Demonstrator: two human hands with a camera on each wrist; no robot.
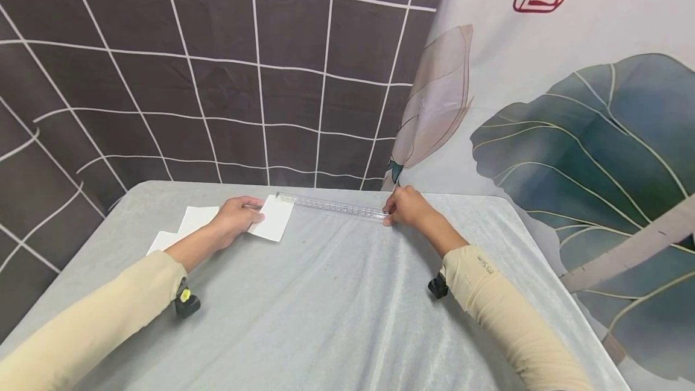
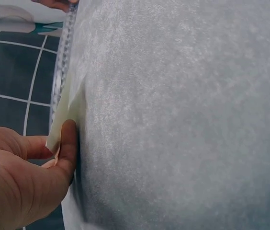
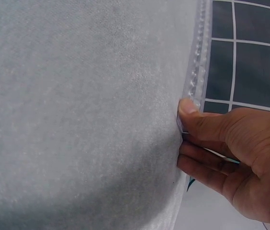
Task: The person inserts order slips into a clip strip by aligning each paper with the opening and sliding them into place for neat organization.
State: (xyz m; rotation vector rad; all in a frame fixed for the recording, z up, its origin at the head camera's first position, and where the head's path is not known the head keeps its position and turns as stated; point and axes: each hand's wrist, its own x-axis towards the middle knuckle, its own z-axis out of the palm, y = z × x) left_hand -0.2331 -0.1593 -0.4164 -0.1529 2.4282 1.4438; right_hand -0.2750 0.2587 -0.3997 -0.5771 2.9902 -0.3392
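My left hand [image 1: 234, 220] pinches the near-left edge of a white piece of paper [image 1: 274, 221] between thumb and fingers. In the left wrist view the paper [image 2: 62, 115] tilts up along that edge, off the cloth. A long clear plastic ruler [image 1: 336, 206] stretches across the back of the table, its left end over the paper's top edge. At the ruler's other end, my right hand [image 1: 409, 206] grips it with thumb and fingertips. The right wrist view shows the thumb lying on the clear ruler [image 3: 199, 62], with the fingers curled below.
Two more white pieces of paper [image 1: 196, 217] lie left of my left hand, partly behind the forearm. Pale grey cloth [image 1: 326, 294] with soft creases covers the table. Behind its back edge hangs a dark gridded curtain [image 1: 217, 77], with a leaf-printed white one [image 1: 488, 107] at right.
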